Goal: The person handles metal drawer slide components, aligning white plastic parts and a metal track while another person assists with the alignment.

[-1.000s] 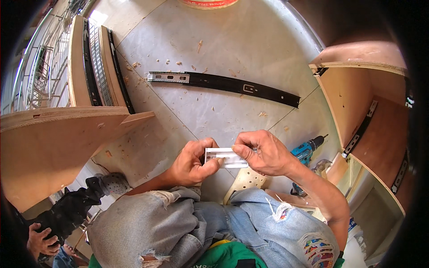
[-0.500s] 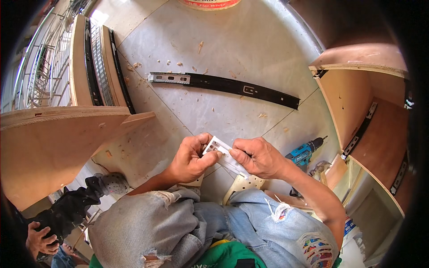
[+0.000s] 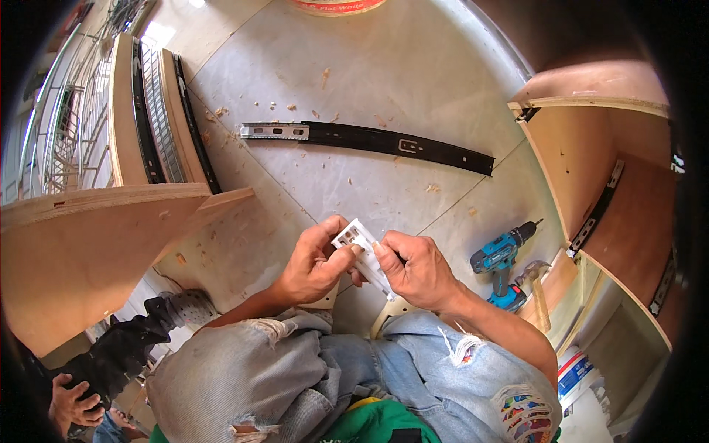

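Both our hands meet on one white piece. The left hand (image 3: 314,262) pinches its upper end, thumb laid across the face, and the right hand (image 3: 425,272) grips it lower down along the side, thumb pressed near the edge. The white piece (image 3: 371,267) is held in the air between them, tilted, its far end pointing up and to our left. It touches no panel, so we judge it is not yet fitted to anything; its finer inner details are too small for us to tell.

Just beyond the hands, one rail (image 3: 362,139) lies loose on the floor (image 3: 428,52), apart from every board, its silver end to our left. Near our right forearm, the blue drill (image 3: 498,255) lies idle, untouched by either hand.

Farther right, the cabinet (image 3: 572,162) carries a dark slide (image 3: 597,210) low inside, which looks mounted already. Out to our left, dark strips (image 3: 145,111) run along upright boards (image 3: 125,118), apparently fixed too. Shavings (image 3: 325,77) lie scattered around the rail, which suggests to us that some drilling or cutting is done, with the rail left to attach.
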The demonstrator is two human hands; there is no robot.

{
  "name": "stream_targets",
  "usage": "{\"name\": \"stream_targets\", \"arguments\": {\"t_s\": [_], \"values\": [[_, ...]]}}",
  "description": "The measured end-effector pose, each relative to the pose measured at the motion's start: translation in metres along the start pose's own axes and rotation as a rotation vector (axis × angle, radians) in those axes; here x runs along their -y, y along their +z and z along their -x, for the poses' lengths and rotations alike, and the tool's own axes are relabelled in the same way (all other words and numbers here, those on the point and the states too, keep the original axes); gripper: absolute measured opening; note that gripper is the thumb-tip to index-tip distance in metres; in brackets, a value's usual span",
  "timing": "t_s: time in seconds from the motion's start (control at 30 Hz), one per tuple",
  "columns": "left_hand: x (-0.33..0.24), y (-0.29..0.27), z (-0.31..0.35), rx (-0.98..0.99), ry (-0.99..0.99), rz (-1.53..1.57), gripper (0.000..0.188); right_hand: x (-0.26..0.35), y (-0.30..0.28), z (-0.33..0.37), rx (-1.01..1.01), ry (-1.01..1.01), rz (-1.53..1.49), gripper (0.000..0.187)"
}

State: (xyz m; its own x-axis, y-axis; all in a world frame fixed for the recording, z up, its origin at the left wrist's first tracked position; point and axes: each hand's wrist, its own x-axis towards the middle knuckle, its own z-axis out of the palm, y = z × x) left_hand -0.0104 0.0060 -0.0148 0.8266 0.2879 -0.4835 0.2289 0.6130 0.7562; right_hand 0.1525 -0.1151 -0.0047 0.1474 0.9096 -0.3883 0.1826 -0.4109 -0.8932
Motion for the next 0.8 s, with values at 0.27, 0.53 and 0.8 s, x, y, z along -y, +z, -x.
{"name": "stream_targets", "arguments": {"t_s": [0.27,0.53,0.8], "values": [[-0.008,0.007,0.001,-0.075,0.094,-0.136,0.011,0.009,0.002,0.003,-0.046,-0.006,0.042,0.03],[-0.011,0.01,0.0,-0.057,0.149,-0.253,0.01,0.013,-0.001,0.005,-0.063,0.012,-0.014,0.034],[-0.009,0.003,0.0,-0.01,0.203,-0.435,0.01,0.015,-0.001,0.006,-0.097,0.029,-0.052,0.036]]}}
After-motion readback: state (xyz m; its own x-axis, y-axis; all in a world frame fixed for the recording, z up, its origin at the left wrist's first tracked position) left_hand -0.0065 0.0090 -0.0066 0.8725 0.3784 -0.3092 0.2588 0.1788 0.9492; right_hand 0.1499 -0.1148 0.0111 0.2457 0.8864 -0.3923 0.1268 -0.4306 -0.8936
